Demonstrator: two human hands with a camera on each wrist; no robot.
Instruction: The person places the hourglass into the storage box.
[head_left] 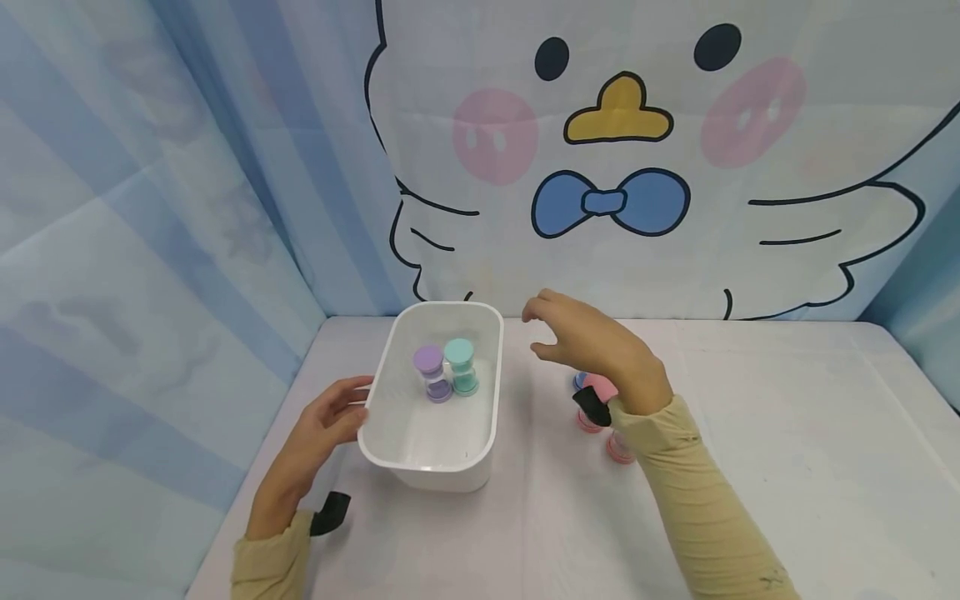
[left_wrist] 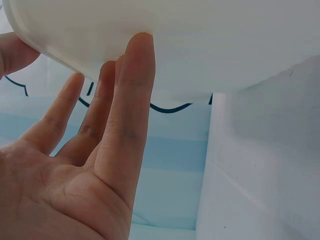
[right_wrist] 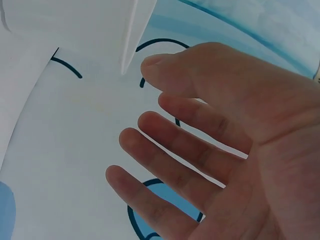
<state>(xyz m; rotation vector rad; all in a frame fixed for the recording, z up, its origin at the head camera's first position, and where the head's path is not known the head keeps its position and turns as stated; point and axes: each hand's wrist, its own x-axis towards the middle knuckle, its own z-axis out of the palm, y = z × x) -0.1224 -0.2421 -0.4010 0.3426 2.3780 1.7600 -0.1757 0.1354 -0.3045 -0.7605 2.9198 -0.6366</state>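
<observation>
hands first: your left hand [head_left: 318, 433] lies against the left outer wall of the white tub [head_left: 375, 433], fingers nearly straight and spread a little, their tips touching the wall just under the rim. in the left wrist view the fingertips [left_wrist: 137, 55] press flat on the tub's [left_wrist: 225, 40] curved side, with nothing curled round it. your right hand [head_left: 592, 346] hangs in the air just to the right of the tub, above the table, fingers loosely bent and apart, holding nothing. the right wrist view shows the same: the right hand's [right_wrist: 235, 145] palm is open, its fingers [right_wrist: 165, 165] fanned and relaxed, with the tub's rim [right_wrist: 132, 35] near the thumb but not touching it.

the tub stands on the white table [head_left: 787, 467], left of its middle, close to the back curtain. inside it are two small hourglass-shaped jars, a purple one [head_left: 431, 373] and a teal one [head_left: 460, 367], standing upright side by side and touching, toward the far end of the tub.

under your right wrist, on the table to the right of the tub, stand more small jars: pink ones [head_left: 617, 446] and a sliver of a blue one [head_left: 578, 381], mostly hidden by your hand and sleeve, so you cannot count them for sure.

behind the table hangs a curtain printed with a cartoon duck [head_left: 618, 150] wearing a blue bow tie.
</observation>
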